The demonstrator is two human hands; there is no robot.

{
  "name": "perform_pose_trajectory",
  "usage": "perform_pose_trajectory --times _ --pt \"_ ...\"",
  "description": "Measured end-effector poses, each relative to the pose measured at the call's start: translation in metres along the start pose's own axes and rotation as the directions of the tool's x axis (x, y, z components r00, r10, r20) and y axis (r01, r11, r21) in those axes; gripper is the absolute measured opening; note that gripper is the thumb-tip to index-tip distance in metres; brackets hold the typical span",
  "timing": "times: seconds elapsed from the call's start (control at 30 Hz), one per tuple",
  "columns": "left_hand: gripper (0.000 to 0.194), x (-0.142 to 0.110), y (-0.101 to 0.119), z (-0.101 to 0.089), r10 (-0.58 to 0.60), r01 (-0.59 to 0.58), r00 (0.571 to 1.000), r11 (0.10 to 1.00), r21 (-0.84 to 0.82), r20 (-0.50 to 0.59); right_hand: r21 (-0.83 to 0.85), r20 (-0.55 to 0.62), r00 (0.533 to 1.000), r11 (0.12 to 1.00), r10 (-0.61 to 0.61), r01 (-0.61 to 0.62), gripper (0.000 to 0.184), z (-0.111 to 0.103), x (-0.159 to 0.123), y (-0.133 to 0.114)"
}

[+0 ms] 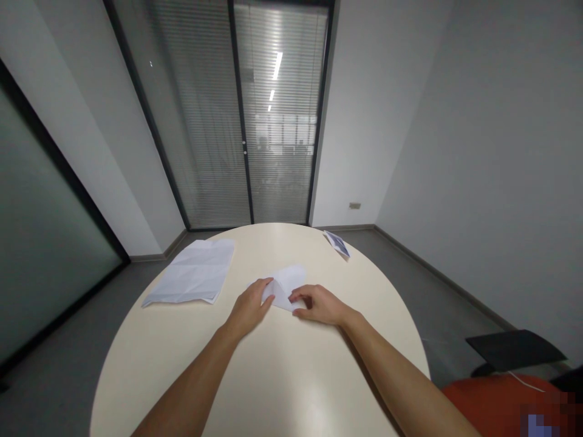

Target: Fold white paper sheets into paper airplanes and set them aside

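White paper [288,284] lies mid-table [282,376] between our hands: our left hand [249,306] presses flat on its left edge, our right hand [319,304] pinches its near corner.

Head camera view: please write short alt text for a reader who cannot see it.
Both hands, left hand and right hand, press a folded white paper on a round cream table. A creased white sheet lies to the left, and a small printed paper at the far edge.

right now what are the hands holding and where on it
Both hands are on the folded white paper on the round table: the left hand presses its left edge, and the right hand pinches its near right corner.
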State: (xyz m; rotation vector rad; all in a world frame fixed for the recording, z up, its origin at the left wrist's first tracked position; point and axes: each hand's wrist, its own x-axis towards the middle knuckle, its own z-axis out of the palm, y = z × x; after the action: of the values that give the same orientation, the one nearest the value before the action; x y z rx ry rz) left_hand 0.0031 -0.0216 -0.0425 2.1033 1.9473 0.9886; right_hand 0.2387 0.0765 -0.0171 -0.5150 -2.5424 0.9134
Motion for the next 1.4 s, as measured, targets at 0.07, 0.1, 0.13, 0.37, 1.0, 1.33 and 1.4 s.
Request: perform_pose_trajectory --times 0.07,0.1,0.13,0.37,1.0,1.33,1.4 --pt "0.045 0.000 0.000 0.000 0.023 -0.023 1.000 0.999 0.023 0.001 -0.001 -0.006 1.000 1.000 -0.006 0.006 0.043 0.000 0.000 0.001" --pt "0.047 0.001 0.000 0.001 0.038 -0.038 0.999 0.999 0.035 0.002 -0.008 -0.014 1.000 1.000 -0.009 0.009 0.048 0.001 0.000 0.001" --pt "0.049 0.001 0.000 0.000 0.054 -0.054 0.999 0.998 0.046 0.007 -0.018 -0.020 1.000 1.000 -0.015 0.015 0.051 0.001 0.000 0.002" --pt "0.039 0.000 -0.001 0.001 0.093 -0.098 0.994 0.990 0.103 0.052 -0.056 -0.027 0.990 0.989 -0.136 0.135 0.063 -0.001 0.002 0.001" --pt "0.037 -0.005 0.031 -0.001 -0.067 0.042 0.996 0.939 0.341 0.063 -0.139 0.008 0.992 0.982 -0.124 0.124 0.035 -0.003 0.004 -0.004" --pt "0.052 -0.008 0.029 0.009 -0.124 0.087 0.989 0.928 0.362 0.081 -0.159 -0.005 0.992 0.980 -0.125 0.122 0.036 -0.002 0.007 -0.011" --pt "0.056 -0.009 0.028 0.010 -0.136 0.098 0.987 0.932 0.350 0.085 -0.169 -0.016 0.991 0.977 -0.134 0.129 0.034 -0.001 0.007 -0.011"
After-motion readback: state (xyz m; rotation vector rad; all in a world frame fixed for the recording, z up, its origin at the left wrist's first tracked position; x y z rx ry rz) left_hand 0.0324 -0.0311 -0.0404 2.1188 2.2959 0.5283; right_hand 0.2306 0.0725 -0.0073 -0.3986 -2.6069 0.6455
